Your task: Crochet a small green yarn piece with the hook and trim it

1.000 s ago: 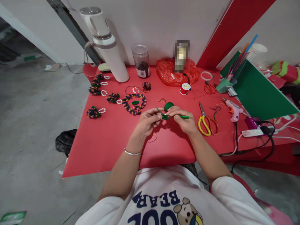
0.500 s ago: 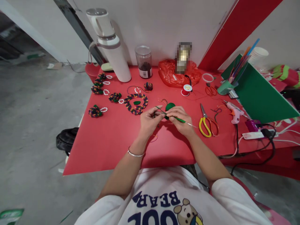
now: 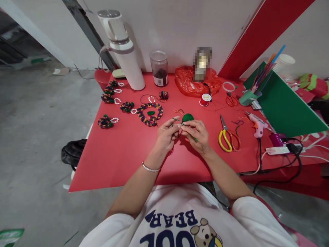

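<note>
Head cam: hook + green yarn pinched tog., prob. mid-stitch

L hand [image 3: 166, 133] has thumb + fingertips closed on green yarn [image 3: 176, 119], w/ a strand over the index finger. R hand [image 3: 199, 135] grips a crochet hook [image 3: 182, 124], metal end toward the L fingertips, a bit of green handle showing under the palm. Both hands meet above the front-centre of the table; any worked piece btwn them is mostly hidden by fingers. Green yarn ball [image 3: 187, 117] sits just beyond the R fingers.

Step in hand looks like working the strand w/ the hook; exact stitch too small to tell. Next move prob. calls for even tension from the L index finger + a small, controlled turn of the R wrist so the loop doesn't slip off.

Surface: red tabletop [image 3: 115, 154]. Off to the L, a multicolour braided ring [image 3: 140, 117] lies around a small green piece [image 3: 150, 113]; farther L, dark multicolour yarn pieces [image 3: 105, 121] w/ white bead loops. On the R: scissors [image 3: 224, 129], pink glue gun [image 3: 259, 126], white power strip [image 3: 279, 150] w/ cables. Toward the back: thread spool [image 3: 205, 100], crumpled red bag [image 3: 186, 84], clear jar [image 3: 159, 65] w/ dark contents, tall white bottle [image 3: 131, 68]. Object by the bag is pixelated, can't ID.

Room: pale wall [image 3: 167, 24] behind, grey floor [image 3: 46, 137], black bag [image 3: 73, 151] low on the L, past the table edge.
</note>
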Action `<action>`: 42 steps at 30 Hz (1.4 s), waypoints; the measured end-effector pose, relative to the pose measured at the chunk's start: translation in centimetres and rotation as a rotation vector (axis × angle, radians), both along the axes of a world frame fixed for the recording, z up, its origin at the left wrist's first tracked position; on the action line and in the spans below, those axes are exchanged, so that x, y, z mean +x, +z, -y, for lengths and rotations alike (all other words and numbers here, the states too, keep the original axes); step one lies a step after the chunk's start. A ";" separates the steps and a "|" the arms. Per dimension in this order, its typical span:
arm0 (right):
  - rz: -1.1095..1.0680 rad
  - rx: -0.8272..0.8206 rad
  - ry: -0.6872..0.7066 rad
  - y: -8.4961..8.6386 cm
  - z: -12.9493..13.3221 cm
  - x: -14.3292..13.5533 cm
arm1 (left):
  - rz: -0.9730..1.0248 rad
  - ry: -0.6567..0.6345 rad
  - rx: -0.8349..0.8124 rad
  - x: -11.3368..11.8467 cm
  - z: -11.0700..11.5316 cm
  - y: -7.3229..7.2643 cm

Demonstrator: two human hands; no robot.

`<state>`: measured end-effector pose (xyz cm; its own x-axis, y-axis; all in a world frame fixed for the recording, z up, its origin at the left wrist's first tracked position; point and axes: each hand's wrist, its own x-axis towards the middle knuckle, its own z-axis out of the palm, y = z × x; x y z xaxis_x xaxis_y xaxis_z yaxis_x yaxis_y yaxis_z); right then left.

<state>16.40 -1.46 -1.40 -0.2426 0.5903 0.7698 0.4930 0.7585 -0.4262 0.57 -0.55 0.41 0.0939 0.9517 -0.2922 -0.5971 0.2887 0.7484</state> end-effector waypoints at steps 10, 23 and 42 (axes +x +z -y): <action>0.004 -0.042 -0.017 -0.3 -0.1 0.1 | -0.047 0.002 0.020 -0.1 0.1 0.1; -0.052 -0.085 0.003 0.1 -0.2 0.2 | -0.139 0.105 0.171 0.5 0.2 -0.2; -0.103 -0.073 0.017 -0.3 0.0 -0.1 | -0.038 0.034 0.115 0.4 0.4 0.0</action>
<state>16.35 -1.50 -1.70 -0.1747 0.6422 0.7464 0.4308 0.7315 -0.5285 0.93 -0.92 0.43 0.0524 0.9816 -0.1838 -0.5759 0.1801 0.7974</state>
